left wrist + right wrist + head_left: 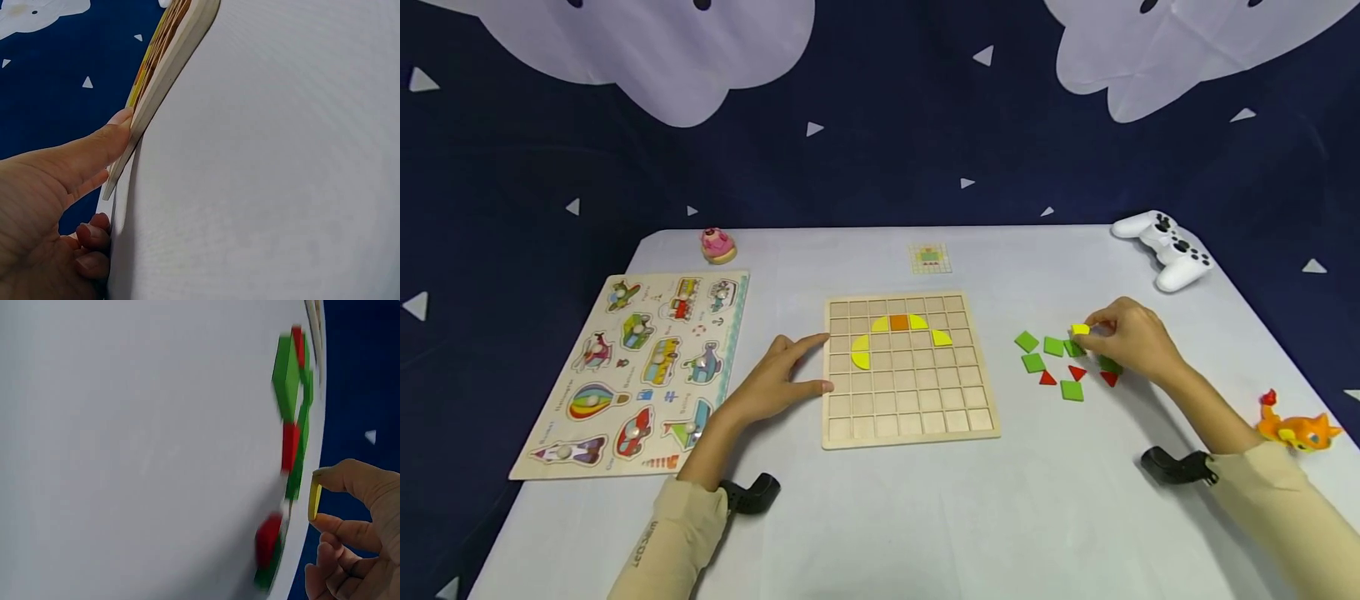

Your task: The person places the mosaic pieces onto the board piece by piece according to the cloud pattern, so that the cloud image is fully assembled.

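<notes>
A wooden grid board [910, 412] lies mid-table, holding yellow curved pieces [861, 352] and an orange square [899, 322] near its top. My left hand [778, 379] rests at the board's left edge [156, 94], fingers straight, thumb [94, 147] touching the side. My right hand [1131, 337] pinches a small yellow tile [1080, 330] between thumb and forefinger, just above a scatter of green tiles [1053, 347] and red triangles [1077, 372]. In the right wrist view the yellow tile [314, 501] sits edge-on between the fingertips [328, 478], beside the green and red pieces [287, 381].
A vehicle peg puzzle [640, 367] lies at the left. A pink toy [718, 244] and a small pattern card [930, 258] sit at the back. A white game controller [1168, 247] is at the back right, an orange toy [1296, 429] at the right edge.
</notes>
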{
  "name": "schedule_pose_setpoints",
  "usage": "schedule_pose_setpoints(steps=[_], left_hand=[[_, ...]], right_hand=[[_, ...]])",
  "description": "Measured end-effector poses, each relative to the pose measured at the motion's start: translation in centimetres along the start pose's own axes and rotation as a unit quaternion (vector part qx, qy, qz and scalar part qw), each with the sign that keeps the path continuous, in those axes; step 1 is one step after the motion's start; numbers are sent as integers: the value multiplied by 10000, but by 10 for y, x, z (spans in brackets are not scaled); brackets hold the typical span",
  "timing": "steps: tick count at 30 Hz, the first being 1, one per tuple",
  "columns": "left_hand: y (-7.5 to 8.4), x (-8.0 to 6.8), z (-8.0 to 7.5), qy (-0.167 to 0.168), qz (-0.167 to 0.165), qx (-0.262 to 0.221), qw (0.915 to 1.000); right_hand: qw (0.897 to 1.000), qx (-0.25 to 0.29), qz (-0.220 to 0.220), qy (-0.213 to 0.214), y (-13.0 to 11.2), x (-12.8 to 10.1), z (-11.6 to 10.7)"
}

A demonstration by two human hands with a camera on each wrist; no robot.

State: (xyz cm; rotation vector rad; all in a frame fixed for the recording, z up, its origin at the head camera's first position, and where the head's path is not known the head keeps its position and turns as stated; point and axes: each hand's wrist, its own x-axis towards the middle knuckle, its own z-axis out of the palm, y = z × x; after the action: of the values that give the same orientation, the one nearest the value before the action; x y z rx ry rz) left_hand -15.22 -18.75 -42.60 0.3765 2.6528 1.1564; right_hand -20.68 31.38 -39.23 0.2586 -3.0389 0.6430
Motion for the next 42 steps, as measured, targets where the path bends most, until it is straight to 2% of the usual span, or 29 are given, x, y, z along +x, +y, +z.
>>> schedule_pose_setpoints(steps=[6,20,32,42], left_hand=[[1,0,0,-2,1,29,10000],[1,0,1,15,37,-15,10000],[2,-1,0,4,29,6,10000],[2,0,1,25,7,10,10000]], right_hand=[[9995,97,-292,98,-25,0,10],[9969,472,-603,-195,-81,1,33],[9965,481,-623,-276,-117,2,52],[9920,468,-1144,-256,-139,-1,69]])
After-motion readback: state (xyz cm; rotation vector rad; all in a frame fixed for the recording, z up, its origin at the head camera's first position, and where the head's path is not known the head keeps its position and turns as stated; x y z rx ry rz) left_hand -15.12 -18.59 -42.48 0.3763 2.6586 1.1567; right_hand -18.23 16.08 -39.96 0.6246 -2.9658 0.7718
